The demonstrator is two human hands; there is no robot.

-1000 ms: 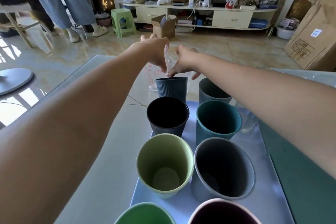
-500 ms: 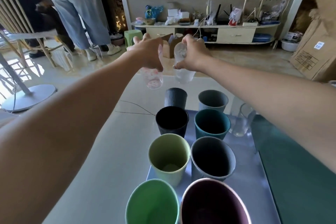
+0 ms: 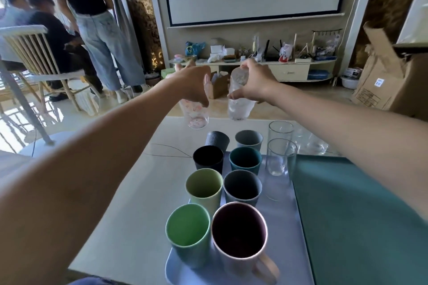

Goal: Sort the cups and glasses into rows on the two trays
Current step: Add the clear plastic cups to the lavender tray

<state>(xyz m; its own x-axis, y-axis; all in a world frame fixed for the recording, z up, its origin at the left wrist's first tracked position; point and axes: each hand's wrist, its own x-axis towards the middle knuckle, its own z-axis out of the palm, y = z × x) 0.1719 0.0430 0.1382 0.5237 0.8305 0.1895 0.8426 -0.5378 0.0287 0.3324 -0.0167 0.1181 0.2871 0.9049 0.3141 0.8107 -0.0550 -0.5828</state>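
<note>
- Glasses are in both hands, raised above the far end of the table [image 3: 129,183]: the left hand [image 3: 193,85] curls its fingers round the top of a glass with pink print [image 3: 195,112], which hangs below the grip.
- Right hand [image 3: 253,82] grips a frosted clear glass [image 3: 238,97] round its upper half, just beside the left hand's glass.
- Below both grips, eight coloured cups [image 3: 242,184] stand in two rows on the pale blue tray [image 3: 281,222].
- Under the right forearm, two clear tumblers [image 3: 279,157] stand beside the cups, next to the green tray [image 3: 347,210].
</note>
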